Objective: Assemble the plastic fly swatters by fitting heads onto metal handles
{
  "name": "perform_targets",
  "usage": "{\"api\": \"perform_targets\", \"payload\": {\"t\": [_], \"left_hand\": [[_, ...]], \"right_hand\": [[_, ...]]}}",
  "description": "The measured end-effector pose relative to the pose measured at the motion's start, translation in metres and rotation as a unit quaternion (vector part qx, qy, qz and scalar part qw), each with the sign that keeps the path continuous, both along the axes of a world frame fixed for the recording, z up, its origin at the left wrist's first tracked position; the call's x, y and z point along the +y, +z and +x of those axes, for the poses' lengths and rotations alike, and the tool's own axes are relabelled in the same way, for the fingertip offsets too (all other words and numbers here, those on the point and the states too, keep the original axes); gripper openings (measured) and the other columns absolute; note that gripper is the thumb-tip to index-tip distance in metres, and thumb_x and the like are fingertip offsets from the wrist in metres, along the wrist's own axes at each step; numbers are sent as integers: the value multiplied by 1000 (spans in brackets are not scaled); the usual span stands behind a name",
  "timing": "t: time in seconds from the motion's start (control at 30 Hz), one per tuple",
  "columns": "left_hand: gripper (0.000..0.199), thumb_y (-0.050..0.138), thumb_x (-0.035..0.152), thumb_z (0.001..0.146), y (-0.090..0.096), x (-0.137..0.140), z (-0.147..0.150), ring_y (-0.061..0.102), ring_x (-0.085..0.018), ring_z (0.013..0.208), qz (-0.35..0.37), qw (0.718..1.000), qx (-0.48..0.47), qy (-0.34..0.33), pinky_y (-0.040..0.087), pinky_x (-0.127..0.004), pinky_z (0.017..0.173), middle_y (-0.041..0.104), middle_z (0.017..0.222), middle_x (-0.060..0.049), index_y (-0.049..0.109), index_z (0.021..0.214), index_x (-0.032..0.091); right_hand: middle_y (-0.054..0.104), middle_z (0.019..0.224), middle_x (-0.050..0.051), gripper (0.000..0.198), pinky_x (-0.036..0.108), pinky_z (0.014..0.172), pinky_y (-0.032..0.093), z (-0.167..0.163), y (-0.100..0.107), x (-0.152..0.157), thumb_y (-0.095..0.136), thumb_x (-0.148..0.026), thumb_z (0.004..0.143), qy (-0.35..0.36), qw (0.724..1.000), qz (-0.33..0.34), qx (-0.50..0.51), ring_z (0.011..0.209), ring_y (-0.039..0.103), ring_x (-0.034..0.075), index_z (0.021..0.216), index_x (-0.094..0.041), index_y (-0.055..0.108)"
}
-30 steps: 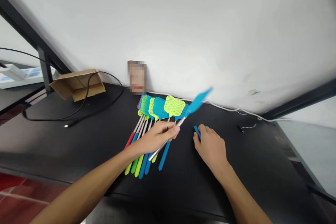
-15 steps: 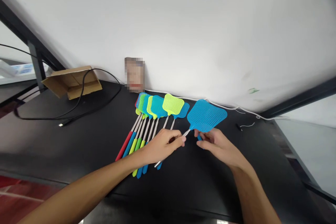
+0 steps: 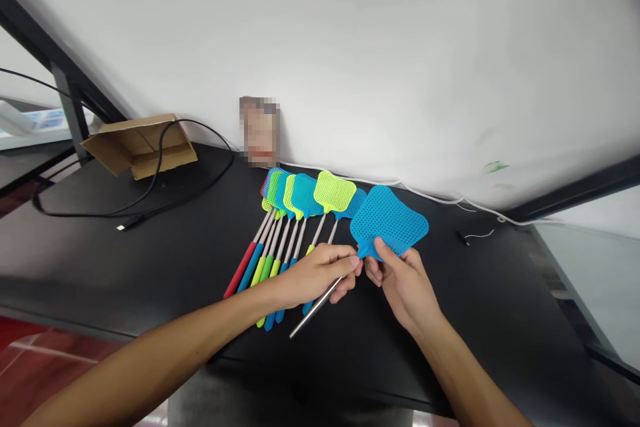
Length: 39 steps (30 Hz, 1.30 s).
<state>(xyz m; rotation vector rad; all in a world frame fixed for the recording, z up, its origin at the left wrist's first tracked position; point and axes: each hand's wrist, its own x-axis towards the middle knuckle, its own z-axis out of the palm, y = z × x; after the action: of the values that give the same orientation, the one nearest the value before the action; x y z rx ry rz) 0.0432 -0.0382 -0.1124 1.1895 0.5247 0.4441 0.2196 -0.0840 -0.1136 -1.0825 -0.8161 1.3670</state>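
A blue fly swatter is held over the table, its perforated blue head (image 3: 390, 217) tilted up to the right. Its thin metal rod (image 3: 313, 310) runs down to the left and ends bare, with no coloured grip. My left hand (image 3: 320, 273) is closed around the rod near the neck. My right hand (image 3: 407, 283) pinches the head's lower edge, thumb on top and fingers beneath. Just left of them lies a row of several fly swatters, among them one with a yellow-green head (image 3: 335, 191) and one with a red handle (image 3: 240, 270). My left forearm partly hides some handles.
The black table (image 3: 480, 320) meets a white wall (image 3: 400, 67). An open cardboard box (image 3: 145, 143) and a black cable (image 3: 160, 167) are at the left. A blurred-out packet (image 3: 260, 133) leans on the wall. A white cable (image 3: 440, 199) runs along the wall's base.
My right hand has moved up onto the swatter's head, its thumb now on the front. My left hand has slid closer to the neck. The small blue piece at my right fingers no longer shows.
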Motion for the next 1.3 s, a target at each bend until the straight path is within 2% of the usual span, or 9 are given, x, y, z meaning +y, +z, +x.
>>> {"api": "perform_targets", "payload": {"t": [0.3,0.47,0.57,0.7,0.93,1.03,1.13,1.23,1.3], "left_hand": [[24,59,31,95,1,0,-1,33,-5,42,-220,972,-78,3,26,-22,45,38,53,8,54,77,16],[24,56,31,97,0,-7,-3,32,-6,41,-250,963,-101,2,26,-22,44,38,52,7,55,79,16],[22,54,32,99,-1,-10,-1,33,-6,42,-249,965,-87,14,26,-22,44,41,54,6,57,83,16],[21,52,33,100,-1,-7,0,31,-5,42,-218,970,-86,66,25,-22,44,46,57,5,60,91,17],[23,58,36,99,7,1,-1,50,-9,61,-159,959,-118,201,44,-25,59,59,82,-1,61,113,18],[26,60,34,99,4,4,-1,56,-12,76,-151,953,-122,233,50,-29,74,61,93,-4,59,120,19],[24,61,30,98,-2,4,1,58,-13,83,-149,954,-107,236,51,-31,80,63,100,-6,62,119,18],[20,61,31,99,-3,1,5,62,-15,90,-148,954,-105,240,52,-33,87,65,104,-9,66,109,14],[20,61,31,99,-2,-1,8,64,-19,103,-150,947,-123,257,52,-37,98,67,111,-10,67,104,13]], "right_hand": [[45,63,-4,37,27,50,37,10,0,8,69,-50,91,-17,999,-24,33,54,39,12,75,-21,54],[35,67,-7,35,21,47,40,89,7,30,66,-43,94,-224,968,92,68,53,37,9,74,-21,47],[38,63,-7,38,20,45,36,113,5,36,75,-37,86,-277,958,71,24,53,38,8,70,-21,45],[43,61,-6,42,24,44,35,101,-8,36,77,-47,80,-196,966,-7,-167,53,41,10,70,-22,46],[49,54,-3,46,27,47,29,108,-20,37,84,-53,67,-92,919,-82,-375,48,40,11,60,-19,54],[54,59,-2,42,29,57,34,110,-14,37,86,-50,63,-152,855,-95,-486,58,48,17,76,-19,62],[60,69,0,42,32,67,40,90,-3,31,71,-56,80,-215,769,-41,-601,67,56,21,99,-19,63],[64,73,2,38,29,66,43,49,5,17,53,-55,95,-61,853,65,-513,68,58,19,83,-20,63],[62,70,0,37,27,61,41,20,7,5,54,-52,97,91,873,93,-470,63,55,16,78,-21,63]]}}
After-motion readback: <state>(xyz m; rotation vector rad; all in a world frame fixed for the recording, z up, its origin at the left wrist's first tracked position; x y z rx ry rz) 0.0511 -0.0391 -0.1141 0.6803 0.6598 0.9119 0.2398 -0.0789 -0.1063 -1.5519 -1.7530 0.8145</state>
